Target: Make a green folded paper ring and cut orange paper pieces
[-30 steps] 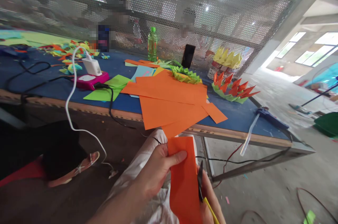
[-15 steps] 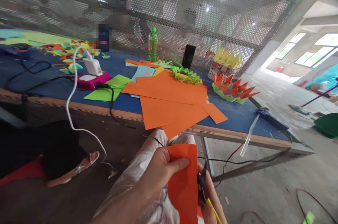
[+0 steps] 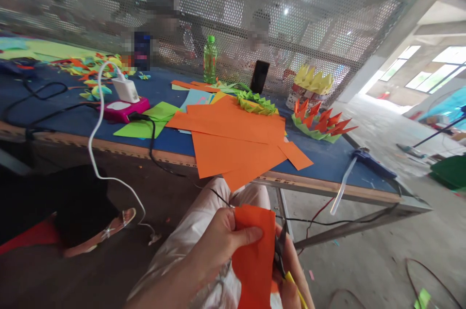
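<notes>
My left hand (image 3: 218, 243) pinches a folded orange paper piece (image 3: 257, 260) with the thumb on its face, held over my lap at the bottom middle. My right hand (image 3: 291, 280) is mostly hidden behind the paper and grips scissors (image 3: 280, 253) with a yellow handle; the dark blades stand at the paper's right edge. Above, a pile of orange paper sheets (image 3: 236, 141) lies on the blue table (image 3: 327, 161) and hangs over its front edge.
On the table: green sheets (image 3: 145, 127), a pink box with a white charger (image 3: 125, 100) and cables, a green bottle (image 3: 210, 60), a black phone (image 3: 259, 77), folded paper crowns (image 3: 320, 124), a blue glue gun (image 3: 371, 163). A person's sandalled foot (image 3: 105, 233) is at left.
The orange piece has sunk lower and turned, showing shorter and wider. The scissors have shifted up along its right edge. My left thumb stays on the paper.
</notes>
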### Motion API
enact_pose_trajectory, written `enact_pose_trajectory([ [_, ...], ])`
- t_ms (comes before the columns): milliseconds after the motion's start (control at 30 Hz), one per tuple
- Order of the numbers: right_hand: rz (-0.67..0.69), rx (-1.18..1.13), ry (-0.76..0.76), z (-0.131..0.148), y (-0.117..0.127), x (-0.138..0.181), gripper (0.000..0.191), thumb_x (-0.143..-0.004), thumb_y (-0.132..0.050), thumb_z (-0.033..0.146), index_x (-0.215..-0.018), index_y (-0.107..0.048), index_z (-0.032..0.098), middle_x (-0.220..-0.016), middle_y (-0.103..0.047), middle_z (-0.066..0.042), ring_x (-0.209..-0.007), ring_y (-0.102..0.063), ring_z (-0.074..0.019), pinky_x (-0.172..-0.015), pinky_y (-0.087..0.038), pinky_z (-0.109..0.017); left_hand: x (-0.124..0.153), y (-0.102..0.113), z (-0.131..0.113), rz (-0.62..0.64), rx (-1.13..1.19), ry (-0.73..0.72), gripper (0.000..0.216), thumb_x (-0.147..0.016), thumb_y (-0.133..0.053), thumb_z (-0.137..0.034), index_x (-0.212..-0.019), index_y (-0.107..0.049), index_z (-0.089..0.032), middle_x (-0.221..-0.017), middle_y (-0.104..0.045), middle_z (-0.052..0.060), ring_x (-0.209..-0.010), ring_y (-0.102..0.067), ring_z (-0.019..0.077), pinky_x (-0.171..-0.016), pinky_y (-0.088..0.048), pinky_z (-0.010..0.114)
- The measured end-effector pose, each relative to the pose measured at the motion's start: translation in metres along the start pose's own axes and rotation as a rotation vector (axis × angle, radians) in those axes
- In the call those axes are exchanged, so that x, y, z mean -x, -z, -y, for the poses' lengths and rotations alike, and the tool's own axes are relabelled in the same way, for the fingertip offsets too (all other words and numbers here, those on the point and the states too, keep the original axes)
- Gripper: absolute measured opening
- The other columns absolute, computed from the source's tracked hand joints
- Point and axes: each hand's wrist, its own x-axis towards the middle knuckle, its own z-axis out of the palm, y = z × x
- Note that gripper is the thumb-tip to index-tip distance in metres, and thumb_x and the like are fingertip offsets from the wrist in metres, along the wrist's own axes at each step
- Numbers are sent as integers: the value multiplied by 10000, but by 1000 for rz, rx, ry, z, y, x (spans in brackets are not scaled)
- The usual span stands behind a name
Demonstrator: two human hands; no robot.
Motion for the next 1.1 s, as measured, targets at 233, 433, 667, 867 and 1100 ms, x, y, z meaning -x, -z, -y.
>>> enact_pose_trajectory([
  [233, -87, -126, -46, 3, -6, -1, 951, -705, -454, 930, -1429, -506, 316, -798, -566, -38, -616, -481, -193, -575, -409, -314, 0, 3, 2, 61, 11, 14, 301, -792, -805, -314, -1014, -790, -112, -869, -789, 159, -797, -759, 268, -782, -593, 357],
  [433, -186, -240, -3, 11, -15, 4, 906, -740, -469, 902, -1395, -516, 278, -786, -591, -39, -585, -502, -184, -562, -406, -316, -1, 6, 1, -21, -25, 25, 350, -720, -855, -348, -939, -787, -84, -831, -782, 170, -772, -744, 279, -745, -566, 342],
  [667, -405, 30, 27, 49, -1, -24, 680, -835, -647, 638, -1368, -436, 272, -596, -496, 70, -470, -419, -129, -487, -359, -256, -3, 13, 7, -105, -33, 22, 381, -629, -918, -401, -819, -779, -102, -788, -775, 121, -708, -703, 212, -689, -525, 275],
  [867, -480, 831, 251, 111, 55, -92, 561, -816, -629, 583, -1274, -521, 276, -878, -711, -25, -656, -634, -193, -621, -472, -310, 1, 15, -1, -150, -65, -14, 351, -695, -882, -395, -904, -797, -127, -898, -795, 111, -776, -712, 205, -736, -524, 275],
  [1100, -487, 1310, 229, 119, 76, -179, 323, -895, -545, 369, -1103, -676, 158, -943, -736, -164, -848, -695, -322, -700, -461, -386, 11, 20, -20, -151, -25, -105, 357, -705, -880, -360, -950, -797, -115, -886, -799, 119, -797, -724, 215, -773, -527, 289],
])
